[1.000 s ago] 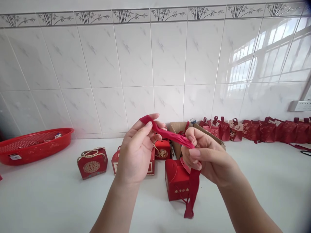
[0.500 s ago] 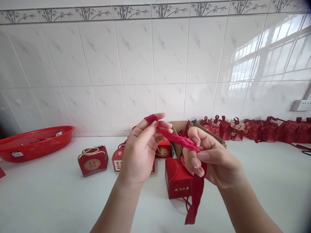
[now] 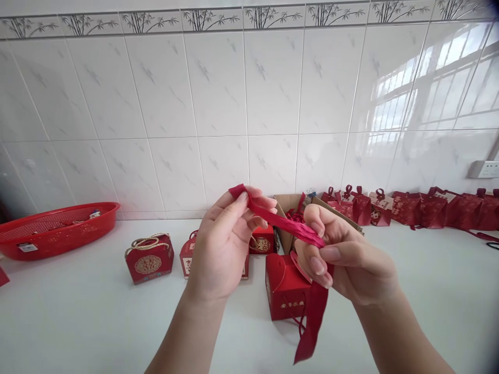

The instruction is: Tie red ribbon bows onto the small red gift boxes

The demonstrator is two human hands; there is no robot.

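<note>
A dark red ribbon [image 3: 286, 223] stretches between my two hands above the table. My left hand [image 3: 220, 241] pinches one end between thumb and fingers, and a short tip sticks out past them. Closed around the gathered part of the ribbon is my right hand [image 3: 343, 254]; a loose tail hangs down below it. Behind that tail stands a red gift box [image 3: 286, 288] with a thin cord handle and gold lettering, partly covered by the ribbon. Another red box [image 3: 263, 241] with a gold emblem sits farther back, partly hidden by my left hand.
A red box [image 3: 149, 259] with a rope handle stands left, near a red-and-white box [image 3: 187, 257] half hidden by my left arm. A red plastic basket [image 3: 62, 236] lies far left. An open cardboard box [image 3: 286, 202] and several small red bags [image 3: 405, 208] line the back right.
My right hand has shifted slightly right and down with the ribbon. The left hand has moved slightly left, keeping its pinch, and the hanging tail has swung a little left.
</note>
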